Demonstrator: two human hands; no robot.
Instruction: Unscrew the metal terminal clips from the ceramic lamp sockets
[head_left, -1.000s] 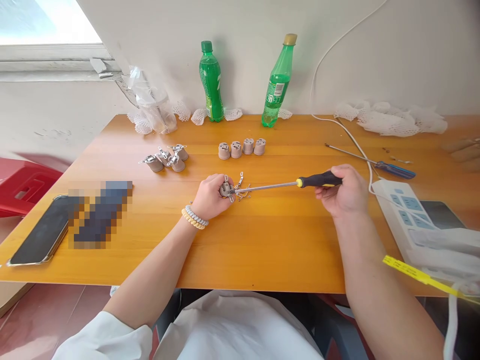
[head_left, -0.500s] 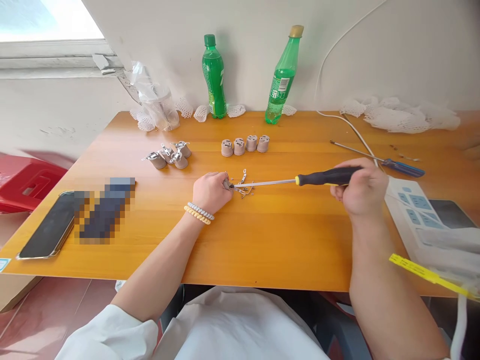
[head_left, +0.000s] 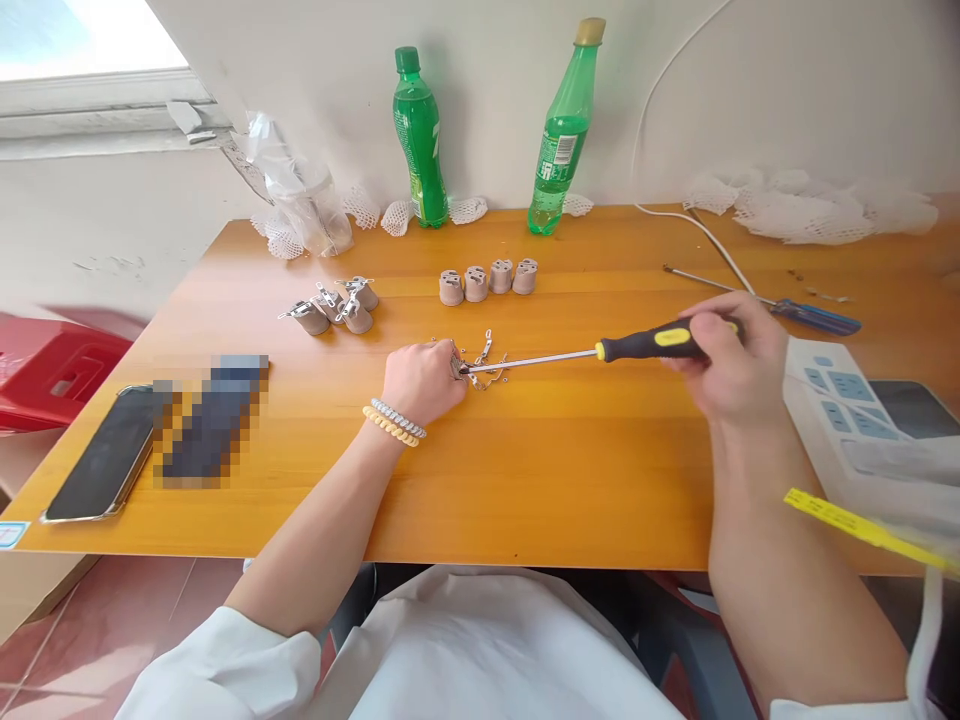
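Around several loose metal bits (head_left: 487, 343), two green bottles (head_left: 559, 150) and four bare sockets (head_left: 475, 285) are standing toward twelve o'clock. Four strip-topped sockets (head_left: 309, 318) are clustering at ten; probably one more socket (head_left: 456, 367), mostly hidden, is sitting in the left hand (head_left: 424, 382) at nine. Two screwdrivers (head_left: 637, 346) and one power strip (head_left: 847, 402) are showing toward three. Two coiled bands (head_left: 397, 417) are showing at eight, and one phone (head_left: 97, 455) is lying between eight and nine.

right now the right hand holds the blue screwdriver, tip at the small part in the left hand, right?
Not quite: in the head view, the right hand holds the black and yellow screwdriver, its tip at the small part in the left hand; the blue screwdriver lies on the table.
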